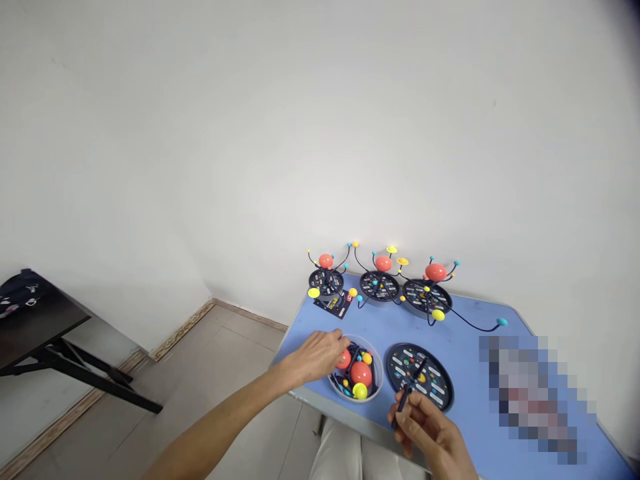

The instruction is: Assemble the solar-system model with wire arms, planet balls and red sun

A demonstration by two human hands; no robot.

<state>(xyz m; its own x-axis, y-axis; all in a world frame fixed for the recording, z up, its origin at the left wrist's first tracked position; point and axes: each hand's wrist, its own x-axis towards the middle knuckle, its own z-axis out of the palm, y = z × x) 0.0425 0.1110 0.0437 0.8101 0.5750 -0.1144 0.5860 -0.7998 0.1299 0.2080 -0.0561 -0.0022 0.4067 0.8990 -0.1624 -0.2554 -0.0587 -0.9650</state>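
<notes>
My left hand point(320, 355) reaches over the left rim of a clear round tub point(381, 375), its fingers bent down among the parts inside. What those fingertips touch or pinch is hidden. In the tub lie red balls, one large red ball point(361, 374) in the middle, a yellow piece point(359, 391), an orange ball point(367, 359) and dark rods. My right hand point(427, 427) pinches a short black rod point(401, 402) between thumb and fingers, at the near edge of a round black disc base point(439, 363) printed with planets. Another black bar point(419, 368) stands near the disc's centre.
Three assembled solar system models with red balls point(326, 261) point(383, 263) point(436, 273) stand along the back of the blue table point(370, 325). A dark printed card point(336, 305) lies by the left one. A blurred patch point(533, 403) covers the right side. A black table point(40, 320) stands far left.
</notes>
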